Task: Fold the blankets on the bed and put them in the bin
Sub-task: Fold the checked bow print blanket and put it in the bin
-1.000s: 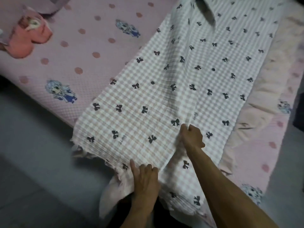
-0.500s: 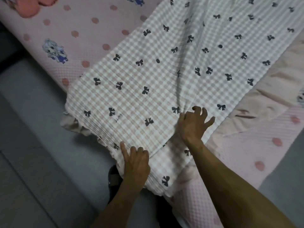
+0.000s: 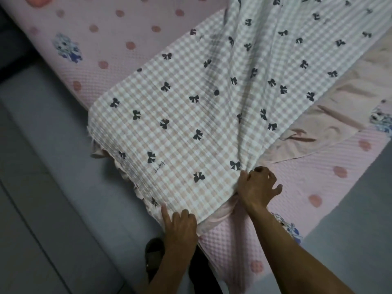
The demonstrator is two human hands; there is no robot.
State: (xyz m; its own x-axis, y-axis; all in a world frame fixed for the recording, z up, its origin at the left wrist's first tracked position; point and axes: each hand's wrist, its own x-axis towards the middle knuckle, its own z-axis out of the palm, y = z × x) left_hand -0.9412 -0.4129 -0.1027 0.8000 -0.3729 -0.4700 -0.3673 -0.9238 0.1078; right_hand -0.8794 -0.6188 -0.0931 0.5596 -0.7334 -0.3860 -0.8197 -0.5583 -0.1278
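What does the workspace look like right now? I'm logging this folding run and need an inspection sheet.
Surface: bed with pink dotted cover, cartoon prints.
Job's things: checked blanket with black bows, spread across the bed, near edge hanging over the side; pale pink underside shows at its right edge. No bin in view.
Clutter: nothing seen.
Grippers: left hand grips the blanket's near edge; right hand bunches a gather of it.
Cables: nothing seen.
Surroundings: grey floor; dark sandal by the bed.
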